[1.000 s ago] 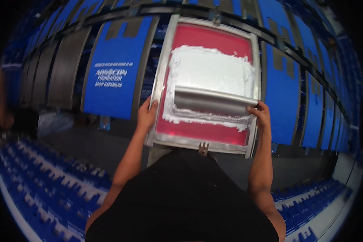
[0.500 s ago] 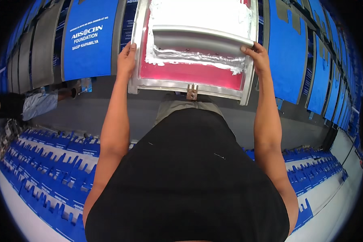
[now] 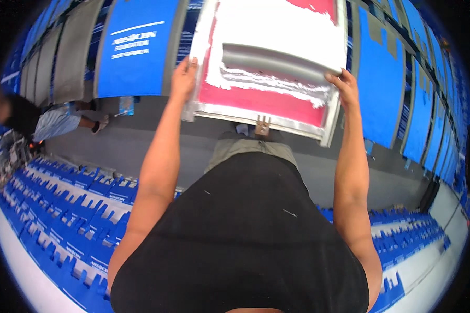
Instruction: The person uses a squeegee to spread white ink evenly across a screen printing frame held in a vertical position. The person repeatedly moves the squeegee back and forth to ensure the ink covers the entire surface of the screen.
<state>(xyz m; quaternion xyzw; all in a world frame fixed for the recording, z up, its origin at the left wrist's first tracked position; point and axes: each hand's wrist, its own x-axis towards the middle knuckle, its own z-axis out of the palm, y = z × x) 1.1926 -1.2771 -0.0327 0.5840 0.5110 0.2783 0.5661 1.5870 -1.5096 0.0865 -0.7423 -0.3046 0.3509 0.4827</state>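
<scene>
A metal-framed screen [image 3: 263, 94] with pink mesh [image 3: 261, 101] is raised in front of me, a metal bracket [image 3: 262, 125] on its lower rail. Thick white paste [image 3: 261, 28] covers much of the mesh. A long metal squeegee [image 3: 274, 60] lies across it, with paste smeared along its lower side. My left hand [image 3: 184, 78] grips the frame's left rail. At the right, my right hand [image 3: 344, 87] holds the squeegee's end against the frame, thumb over the bar.
Rows of blue printed panels on grey boards [image 3: 381, 94] line the far side, with more [image 3: 130, 62] left of the screen. Cut blue pieces [image 3: 62, 203] lie in rows on the near side, behind me. Another person [image 3: 21, 117] is at the left, over a grey floor [image 3: 141, 125].
The screen and both my hands sit higher in view than a second ago, and slightly right and lower than half a second ago. The other person's legs show in a different position.
</scene>
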